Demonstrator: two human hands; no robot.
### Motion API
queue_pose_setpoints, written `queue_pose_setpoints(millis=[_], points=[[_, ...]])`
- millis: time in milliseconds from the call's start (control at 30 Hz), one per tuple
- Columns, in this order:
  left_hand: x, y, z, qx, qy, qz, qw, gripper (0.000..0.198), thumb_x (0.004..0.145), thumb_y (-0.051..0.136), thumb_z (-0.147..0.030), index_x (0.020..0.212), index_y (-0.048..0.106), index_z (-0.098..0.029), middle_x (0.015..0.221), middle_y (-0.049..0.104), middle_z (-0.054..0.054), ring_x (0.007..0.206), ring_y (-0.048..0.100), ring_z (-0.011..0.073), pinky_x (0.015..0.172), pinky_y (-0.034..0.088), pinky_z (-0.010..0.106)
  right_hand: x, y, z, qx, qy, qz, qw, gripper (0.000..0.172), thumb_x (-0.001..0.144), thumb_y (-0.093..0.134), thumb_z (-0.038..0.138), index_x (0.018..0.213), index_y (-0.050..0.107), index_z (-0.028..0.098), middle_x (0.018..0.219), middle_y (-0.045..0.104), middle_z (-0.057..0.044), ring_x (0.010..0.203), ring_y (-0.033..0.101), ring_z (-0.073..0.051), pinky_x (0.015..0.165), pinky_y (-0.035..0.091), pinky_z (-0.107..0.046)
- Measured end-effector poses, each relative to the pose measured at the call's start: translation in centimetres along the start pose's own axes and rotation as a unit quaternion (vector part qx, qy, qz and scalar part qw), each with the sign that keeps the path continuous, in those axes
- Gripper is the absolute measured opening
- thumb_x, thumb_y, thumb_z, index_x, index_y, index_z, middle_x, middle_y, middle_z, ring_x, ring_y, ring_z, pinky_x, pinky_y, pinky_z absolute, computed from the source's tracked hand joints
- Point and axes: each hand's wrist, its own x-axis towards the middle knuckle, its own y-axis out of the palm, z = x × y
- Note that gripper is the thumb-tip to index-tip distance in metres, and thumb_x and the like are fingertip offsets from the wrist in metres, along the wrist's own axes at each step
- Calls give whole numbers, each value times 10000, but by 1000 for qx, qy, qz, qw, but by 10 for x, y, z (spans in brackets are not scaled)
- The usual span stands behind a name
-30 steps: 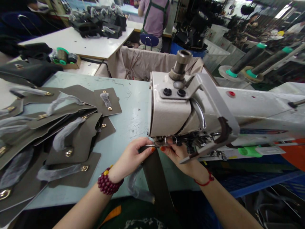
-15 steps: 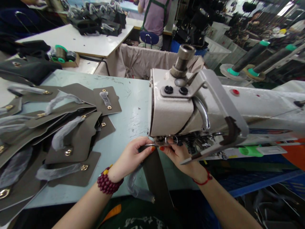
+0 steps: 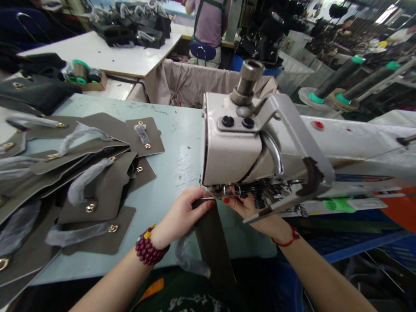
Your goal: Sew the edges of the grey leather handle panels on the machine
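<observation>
My left hand pinches the upper edge of an olive-brown bag panel beneath the sewing machine's head. The panel hangs down toward my lap, and a plastic-wrapped handle dangles beside it. My right hand is under the machine head, just right of the panel, its fingertips drawn together a little apart from the edge that shows. The machine's thread parts and lever hide some of its fingers, and I cannot make out what lies in them. The needle area is hidden too.
Olive-brown bag panels with wrapped handles and gold fittings pile up on the left. Thread cones stand behind the machine at right. Below right is a blue crate. A person sits beyond a cloth-lined bin.
My right hand has shifted slightly right, and its fingertips are farther from the panel's edge. My left hand keeps its pinch. The whole view has shifted slightly.
</observation>
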Motion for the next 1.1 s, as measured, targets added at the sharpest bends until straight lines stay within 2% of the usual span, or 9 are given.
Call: queue_pose_setpoints(millis=[200, 300, 467, 600, 733, 900, 1000, 1100], points=[[1, 7, 4, 17, 13, -25, 999, 146, 856, 559, -302, 805, 630, -184, 798, 665, 34, 769, 612, 191, 751, 492, 329, 8, -9, 2, 21, -11, 70, 997, 171, 903, 524, 280, 895, 690, 237, 867, 709, -26, 809, 670, -207, 706, 545, -327], [3, 8, 3, 17, 21, -28, 999, 141, 858, 565, -296, 802, 628, -182, 816, 661, 36, 773, 602, 185, 752, 485, 325, 8, -10, -3, 16, -14, 72, 997, 143, 883, 554, 264, 880, 693, 230, 856, 706, -35, 810, 667, -214, 696, 538, -328], [7, 6, -1, 13, 19, 12, 1000, 153, 869, 550, -284, 789, 622, -175, 824, 643, 48, 833, 592, 198, 824, 473, 349, 6, -10, -11, 25, -16, 70, 997, 164, 894, 534, 296, 880, 683, 229, 854, 698, -37, 804, 669, -208, 676, 533, -314], [6, 8, 2, 16, 15, 5, 1000, 158, 861, 557, -287, 769, 626, -178, 772, 628, 42, 790, 587, 195, 818, 478, 354, 6, -13, -10, 26, -11, 87, 996, 220, 919, 503, 351, 863, 673, 222, 833, 690, -49, 818, 669, -207, 658, 533, -299], [6, 11, 11, 20, 22, -4, 1000, 169, 862, 566, -308, 784, 642, -179, 770, 636, 41, 820, 595, 202, 835, 475, 365, 7, -16, -6, -3, -7, 107, 994, 224, 939, 479, 332, 913, 663, 207, 855, 685, -55, 884, 659, -214, 709, 536, -308], [0, 14, 16, 26, 13, -30, 999, 173, 877, 553, -296, 955, 687, -218, 955, 681, 55, 933, 597, 222, 879, 448, 389, 6, -14, -6, -38, -2, 99, 994, 196, 940, 474, 262, 936, 664, 212, 895, 688, -62, 914, 649, -216, 768, 530, -315], [-12, 14, 15, 29, -16, -60, 998, 233, 908, 499, -316, 1021, 689, -241, 918, 664, 49, 900, 598, 217, 836, 458, 377, 2, -14, -9, -56, 14, 85, 995, 158, 918, 508, 226, 940, 662, 200, 883, 690, -71, 895, 647, -222, 772, 519, -322], [-24, 10, 15, 27, -31, -62, 997, 270, 916, 479, -325, 1103, 656, -246, 916, 645, 48, 944, 582, 220, 845, 453, 367, -1, -13, -11, -63, 28, 93, 993, 130, 895, 540, 200, 938, 659, 170, 865, 690, -76, 858, 648, -221, 753, 506, -319]])
